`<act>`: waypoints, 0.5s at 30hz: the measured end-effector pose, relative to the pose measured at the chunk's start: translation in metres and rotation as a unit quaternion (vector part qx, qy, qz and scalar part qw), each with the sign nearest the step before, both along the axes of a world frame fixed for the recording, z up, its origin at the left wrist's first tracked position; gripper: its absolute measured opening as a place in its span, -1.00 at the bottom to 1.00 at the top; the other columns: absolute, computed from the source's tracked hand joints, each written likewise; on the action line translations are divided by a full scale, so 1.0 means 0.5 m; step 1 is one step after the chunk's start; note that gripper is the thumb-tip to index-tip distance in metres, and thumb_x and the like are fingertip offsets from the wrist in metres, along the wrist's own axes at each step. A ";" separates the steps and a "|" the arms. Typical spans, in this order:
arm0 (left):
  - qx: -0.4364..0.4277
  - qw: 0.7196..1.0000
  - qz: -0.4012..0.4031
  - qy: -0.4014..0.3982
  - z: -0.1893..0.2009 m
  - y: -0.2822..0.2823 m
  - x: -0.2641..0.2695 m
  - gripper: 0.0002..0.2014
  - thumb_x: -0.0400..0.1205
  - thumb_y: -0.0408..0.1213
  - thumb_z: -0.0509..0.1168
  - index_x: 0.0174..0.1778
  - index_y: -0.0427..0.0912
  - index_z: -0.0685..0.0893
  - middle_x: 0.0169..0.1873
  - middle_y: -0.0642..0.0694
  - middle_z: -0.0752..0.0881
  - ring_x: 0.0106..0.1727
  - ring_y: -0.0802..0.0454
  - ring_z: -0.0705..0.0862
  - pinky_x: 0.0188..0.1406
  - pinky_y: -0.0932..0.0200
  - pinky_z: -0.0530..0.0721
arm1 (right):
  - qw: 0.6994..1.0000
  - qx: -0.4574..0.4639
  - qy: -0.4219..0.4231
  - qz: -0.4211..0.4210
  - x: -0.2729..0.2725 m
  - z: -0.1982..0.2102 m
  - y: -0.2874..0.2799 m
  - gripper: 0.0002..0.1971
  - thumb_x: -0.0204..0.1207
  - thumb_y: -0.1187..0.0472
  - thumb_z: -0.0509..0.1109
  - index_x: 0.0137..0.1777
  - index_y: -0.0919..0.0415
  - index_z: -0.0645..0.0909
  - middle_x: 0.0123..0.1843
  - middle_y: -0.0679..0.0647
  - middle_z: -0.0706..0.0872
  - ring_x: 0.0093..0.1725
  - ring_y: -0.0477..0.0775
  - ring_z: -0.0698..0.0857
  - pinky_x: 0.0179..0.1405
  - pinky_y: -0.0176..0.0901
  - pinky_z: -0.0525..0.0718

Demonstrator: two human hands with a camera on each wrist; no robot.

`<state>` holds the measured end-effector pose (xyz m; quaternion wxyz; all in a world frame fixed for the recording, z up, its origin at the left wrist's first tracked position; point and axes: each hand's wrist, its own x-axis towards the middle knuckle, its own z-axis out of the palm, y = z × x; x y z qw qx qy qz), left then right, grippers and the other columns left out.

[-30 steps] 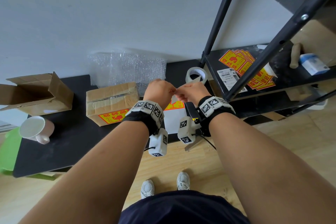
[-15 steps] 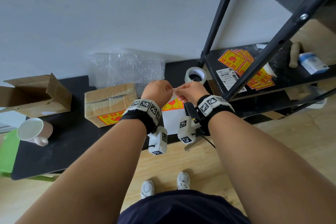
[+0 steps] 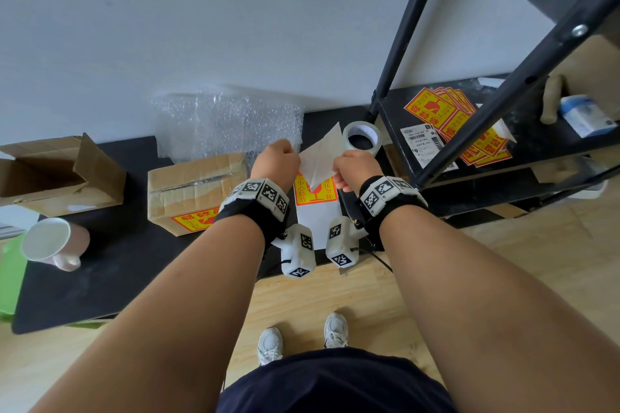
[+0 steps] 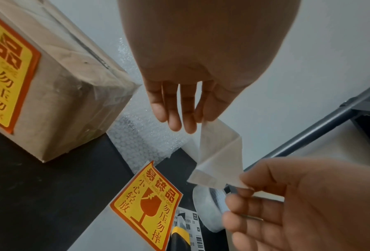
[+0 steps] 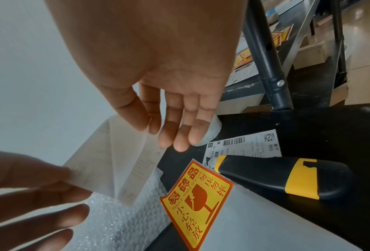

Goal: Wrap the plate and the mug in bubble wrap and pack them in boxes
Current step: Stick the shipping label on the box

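Observation:
My left hand (image 3: 281,160) and right hand (image 3: 349,167) are raised over the black table (image 3: 100,278), each pinching one edge of a white paper sheet (image 3: 321,154). The sheet (image 4: 219,152) spreads between them in two thin layers that part at an angle, with faint print showing through (image 5: 123,163). The pinkish mug (image 3: 50,245) lies on its side at the table's left end. A taped cardboard box (image 3: 198,191) bearing a yellow fragile sticker stands left of my hands. An open empty box (image 3: 57,174) sits at the far left. Bubble wrap (image 3: 228,124) leans against the wall. No plate is visible.
A tape roll (image 3: 362,139) sits just beyond my right hand. Below my hands a fragile sticker (image 3: 313,194) lies on a white sheet, with a black-and-yellow utility knife (image 5: 282,176) beside it. A black metal shelf (image 3: 469,117) with more stickers and labels stands at the right.
My hands were touching; they have drawn apart, and the white sheet now stretches open between them with its layers separating.

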<state>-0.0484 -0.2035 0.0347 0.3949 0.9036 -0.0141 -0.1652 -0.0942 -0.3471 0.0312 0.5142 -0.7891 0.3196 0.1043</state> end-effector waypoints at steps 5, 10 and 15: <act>0.036 0.999 0.032 -0.017 -0.003 0.000 0.022 -0.94 0.60 -0.35 0.12 -0.16 -0.18 0.47 -0.41 -0.05 0.51 -0.42 0.00 0.42 -0.46 0.14 0.32 | 0.998 -0.053 0.028 -0.012 0.027 -0.019 -0.011 -0.78 0.48 0.21 0.22 -0.40 0.23 0.42 -0.31 0.26 0.62 -0.28 0.21 0.57 -0.17 0.07 0.59; 0.062 0.992 0.092 -0.064 -0.006 0.018 0.057 -0.94 0.65 -0.31 0.09 -0.10 -0.17 0.45 -0.41 -0.04 0.51 -0.39 -0.04 0.47 -0.45 0.15 0.37 | 0.995 -0.074 0.050 -0.041 0.045 -0.025 -0.038 -0.81 0.53 0.21 0.19 -0.21 0.30 0.53 -0.18 0.29 0.72 -0.24 0.28 0.66 -0.22 0.00 0.60; 0.096 0.982 0.139 -0.087 0.002 0.039 0.097 -0.93 0.66 -0.36 0.06 -0.14 -0.20 0.40 -0.44 -0.07 0.46 -0.45 -0.02 0.40 -0.51 0.13 0.27 | 0.993 -0.085 0.057 -0.053 0.069 -0.040 -0.062 -0.70 0.62 0.17 0.17 0.15 0.35 0.62 0.13 0.32 0.72 0.06 0.30 0.73 0.04 0.09 0.73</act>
